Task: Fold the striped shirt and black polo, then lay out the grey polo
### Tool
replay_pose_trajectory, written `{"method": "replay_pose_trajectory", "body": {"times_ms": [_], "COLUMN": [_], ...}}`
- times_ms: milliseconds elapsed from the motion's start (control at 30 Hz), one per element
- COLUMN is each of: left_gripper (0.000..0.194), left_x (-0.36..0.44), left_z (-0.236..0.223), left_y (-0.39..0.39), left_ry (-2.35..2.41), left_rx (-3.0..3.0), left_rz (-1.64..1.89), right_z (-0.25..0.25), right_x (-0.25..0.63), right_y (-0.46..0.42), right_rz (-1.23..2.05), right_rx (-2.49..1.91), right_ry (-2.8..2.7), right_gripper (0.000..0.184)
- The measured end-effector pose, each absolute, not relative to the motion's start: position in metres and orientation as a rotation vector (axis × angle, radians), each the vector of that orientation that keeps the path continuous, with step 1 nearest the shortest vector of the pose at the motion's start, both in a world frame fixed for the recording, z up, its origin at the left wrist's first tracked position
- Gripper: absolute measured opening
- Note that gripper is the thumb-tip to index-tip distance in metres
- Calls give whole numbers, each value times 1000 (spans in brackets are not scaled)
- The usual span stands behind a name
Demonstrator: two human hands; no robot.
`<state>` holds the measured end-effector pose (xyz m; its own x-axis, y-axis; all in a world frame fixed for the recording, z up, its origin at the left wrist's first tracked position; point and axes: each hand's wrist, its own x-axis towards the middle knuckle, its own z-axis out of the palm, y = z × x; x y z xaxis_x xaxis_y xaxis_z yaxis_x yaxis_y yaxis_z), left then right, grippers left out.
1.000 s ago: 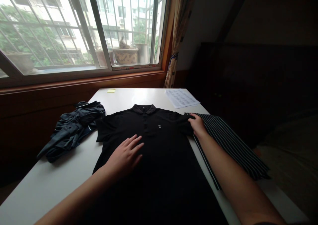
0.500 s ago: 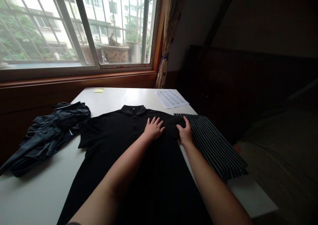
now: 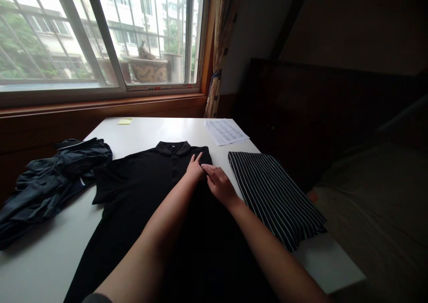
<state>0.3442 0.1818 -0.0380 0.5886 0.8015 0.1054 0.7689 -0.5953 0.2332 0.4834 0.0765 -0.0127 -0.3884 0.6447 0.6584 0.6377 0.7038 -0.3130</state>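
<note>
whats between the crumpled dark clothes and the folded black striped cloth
A black collared fabric shirt, the left hand and right hand on it, in the head view.

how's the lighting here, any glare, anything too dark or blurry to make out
Head view: the barred sliding glass window is very bright, washed out in places; head view: the white tabletop shows a pale sheen near its far edge; head view: the black collared cloth shirt goes almost featureless toward the bottom; head view: the white paper sheets are too soft to read.

polo shirt: black | folded cloth: black, white stripes | table: white | sticky note: yellow | clothes heap: blue-grey
</note>
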Motion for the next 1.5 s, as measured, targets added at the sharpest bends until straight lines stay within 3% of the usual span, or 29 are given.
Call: {"method": "replay_pose_trajectory", "body": {"times_ms": [233,533,800,933,1067,1300,1400,1500], "left_gripper": [54,48,49,44,50,57,58,59], "left_x": [335,310,300,306,307,306,308,308], "left_z": [-40,-40,-28,-34,-44,-50,-50,-49], "left_y": [209,241,225,210,212,223,221,219], "left_ry": [1328,1201,1211,935,1041,1176,1197,1206], "left_rx": [2584,2530,2499,2788,2877,2873,2875,2873], "left_rz": [363,563,891,665,320,277,266,251], "right_z": [-27,-33,-31,-28,-24,-9,2,-1], "right_x": [478,475,471,467,465,485,498,507], "right_y": [69,66,64,59,42,9,16,27], "right_rz": [60,149,115,107,162,345,209,50], "right_rx": [-976,-966,-951,-1084,-1185,-1080,-1203,-1418], "right_ry": [-2166,-2261,-2451,-2569,-2671,-2719,-2568,-2478], "right_gripper": [76,50,49,48,55,58,50,53]}}
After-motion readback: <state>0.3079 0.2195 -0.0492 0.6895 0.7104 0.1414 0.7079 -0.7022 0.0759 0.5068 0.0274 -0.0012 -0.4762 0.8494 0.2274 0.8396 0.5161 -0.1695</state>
